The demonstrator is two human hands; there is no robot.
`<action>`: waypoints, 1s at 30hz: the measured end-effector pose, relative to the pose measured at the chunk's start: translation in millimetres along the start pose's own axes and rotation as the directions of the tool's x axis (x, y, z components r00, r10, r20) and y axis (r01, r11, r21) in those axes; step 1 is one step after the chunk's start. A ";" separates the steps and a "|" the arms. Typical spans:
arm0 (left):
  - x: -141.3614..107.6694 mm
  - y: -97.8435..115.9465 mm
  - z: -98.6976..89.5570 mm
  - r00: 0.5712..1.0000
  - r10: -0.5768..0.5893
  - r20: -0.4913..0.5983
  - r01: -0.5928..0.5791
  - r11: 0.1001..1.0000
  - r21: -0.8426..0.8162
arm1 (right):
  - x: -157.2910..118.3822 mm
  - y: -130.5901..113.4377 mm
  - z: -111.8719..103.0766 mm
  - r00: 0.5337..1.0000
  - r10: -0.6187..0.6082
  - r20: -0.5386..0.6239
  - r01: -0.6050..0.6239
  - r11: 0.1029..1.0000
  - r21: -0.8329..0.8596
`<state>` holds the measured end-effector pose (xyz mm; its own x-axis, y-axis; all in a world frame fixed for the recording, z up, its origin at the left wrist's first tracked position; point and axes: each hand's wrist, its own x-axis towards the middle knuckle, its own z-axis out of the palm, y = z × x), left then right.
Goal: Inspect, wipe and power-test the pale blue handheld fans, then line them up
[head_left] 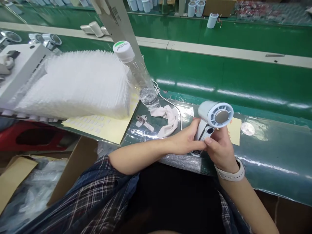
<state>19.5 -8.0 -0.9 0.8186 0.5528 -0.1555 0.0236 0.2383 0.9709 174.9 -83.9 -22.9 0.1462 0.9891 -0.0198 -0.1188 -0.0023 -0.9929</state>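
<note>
Between my hands is a light blue handheld fan (215,114), its round slotted head tilted up to the right. My left hand (188,138) is closed around the left side of the handle, thumb near the head. My right hand (220,146) grips the handle from the right, with its thumb on the lower front and other fingers behind the head. A pale watch strap circles my right wrist. Left of the fan, a crumpled white cloth strip (168,120) and a small metal blade-like piece (145,123) lie on the green bench.
A clear water bottle (146,81) stands beside a tall stack of white plastic sleeves (83,84). Under the stack lies a yellow label sheet (114,133). A white cable (179,112) crosses the bench. Blue cylindrical parts (212,20) sit across the green conveyor (190,68).
</note>
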 end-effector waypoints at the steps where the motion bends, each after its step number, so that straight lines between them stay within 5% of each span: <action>1: -0.2 2.1 -1.1 1.000 -0.001 0.000 0.001 0.999 0.040 | 0.3 0.5 0.7 1.000 -0.021 -0.011 0.021 1.000 0.016; 9: 1.1 5.0 -3.2 1.000 0.003 0.006 -0.004 0.993 0.120 | 0.1 0.3 -0.2 0.999 -0.019 0.026 0.019 1.000 0.008; 20: 3.1 0.7 -8.1 0.996 -0.031 0.083 0.040 0.993 -0.109 | 2.4 -2.4 2.1 0.996 0.081 0.026 -0.085 0.980 0.182; 30: 7.8 -3.1 -8.3 0.994 -0.063 0.085 0.068 0.996 -0.057 | 2.9 11.3 3.5 0.996 -0.082 -0.025 0.085 0.977 0.197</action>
<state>21.0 2.3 -6.6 0.8611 0.4672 -0.2005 0.0465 0.3203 0.9462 170.6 -80.5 -33.8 0.1802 0.9819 0.0585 -0.2967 0.1110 -0.9485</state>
